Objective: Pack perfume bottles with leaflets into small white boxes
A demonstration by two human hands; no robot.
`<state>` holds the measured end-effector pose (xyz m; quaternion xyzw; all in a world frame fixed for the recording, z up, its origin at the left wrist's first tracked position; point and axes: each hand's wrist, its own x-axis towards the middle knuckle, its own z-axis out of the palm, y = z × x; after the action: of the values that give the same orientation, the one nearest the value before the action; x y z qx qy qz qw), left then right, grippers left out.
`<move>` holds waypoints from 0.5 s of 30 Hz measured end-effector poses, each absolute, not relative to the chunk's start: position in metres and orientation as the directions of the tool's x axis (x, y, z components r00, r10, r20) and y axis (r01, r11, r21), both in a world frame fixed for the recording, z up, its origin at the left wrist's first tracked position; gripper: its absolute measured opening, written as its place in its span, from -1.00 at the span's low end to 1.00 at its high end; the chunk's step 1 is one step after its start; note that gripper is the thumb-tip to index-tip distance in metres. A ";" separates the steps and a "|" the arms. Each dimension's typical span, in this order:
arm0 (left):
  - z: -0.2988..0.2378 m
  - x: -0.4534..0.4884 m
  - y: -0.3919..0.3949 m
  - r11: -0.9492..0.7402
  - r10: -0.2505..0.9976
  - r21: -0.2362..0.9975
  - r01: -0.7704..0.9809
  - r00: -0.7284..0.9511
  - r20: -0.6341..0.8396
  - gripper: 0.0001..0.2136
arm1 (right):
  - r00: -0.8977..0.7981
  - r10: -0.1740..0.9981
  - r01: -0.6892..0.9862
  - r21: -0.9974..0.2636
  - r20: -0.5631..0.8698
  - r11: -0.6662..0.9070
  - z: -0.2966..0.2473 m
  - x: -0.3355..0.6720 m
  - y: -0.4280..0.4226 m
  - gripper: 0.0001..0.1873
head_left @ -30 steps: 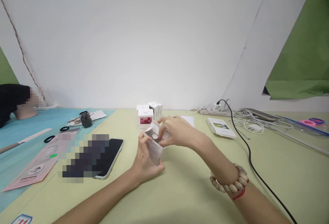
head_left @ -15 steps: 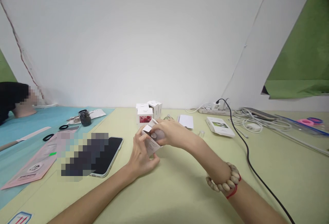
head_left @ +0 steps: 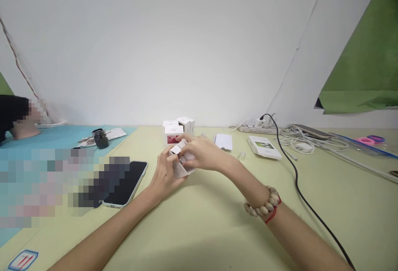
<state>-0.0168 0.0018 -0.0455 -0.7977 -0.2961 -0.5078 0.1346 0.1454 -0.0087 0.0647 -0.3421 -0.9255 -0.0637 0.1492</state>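
Note:
A small white carton box (head_left: 179, 170) stands tilted, its top flap raised, with fine print on one side. My left hand (head_left: 164, 171) is closed around it from the left. From above right, my right hand (head_left: 200, 153) reaches over the open top, fingers bent in. Between its thumb and finger shows a small round clear thing (head_left: 182, 160) at the box's mouth; its lower part is hidden. Just behind are several white boxes (head_left: 174, 130), one with a red picture.
A phone (head_left: 127, 184) lies left, a dark jar (head_left: 100, 138) beyond it. To the right are a clear cap (head_left: 242, 155), a flat white box (head_left: 224, 141), a white box with a green picture (head_left: 264, 147), a black cable (head_left: 297, 175) and tangled white cables (head_left: 306, 144).
The view has shifted slightly. Both hands stay at the box; my right hand's fingers have moved a little over its opening, around the round clear thing.

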 end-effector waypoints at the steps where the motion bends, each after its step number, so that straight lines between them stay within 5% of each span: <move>1: -0.046 -0.017 0.003 -0.787 0.340 0.087 0.611 0.312 0.887 -0.52 | -0.719 0.617 0.658 0.026 0.320 0.753 0.065 0.145 -0.009 -0.86; 8: -0.049 -0.020 0.007 -0.773 0.421 0.184 0.608 0.274 0.865 -0.53 | -0.679 0.638 0.698 0.049 0.363 0.714 0.069 0.149 -0.008 -0.81; 15: -0.052 -0.026 0.016 -0.664 0.534 0.358 0.657 0.080 0.842 -0.56 | -0.488 0.741 0.804 -0.092 0.462 0.587 0.091 0.178 -0.004 -0.71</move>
<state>-0.0265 0.0162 -0.0522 -0.7327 -0.4062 -0.5431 0.0566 0.1780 -0.0036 0.0906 -0.4492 -0.8598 -0.0684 0.2329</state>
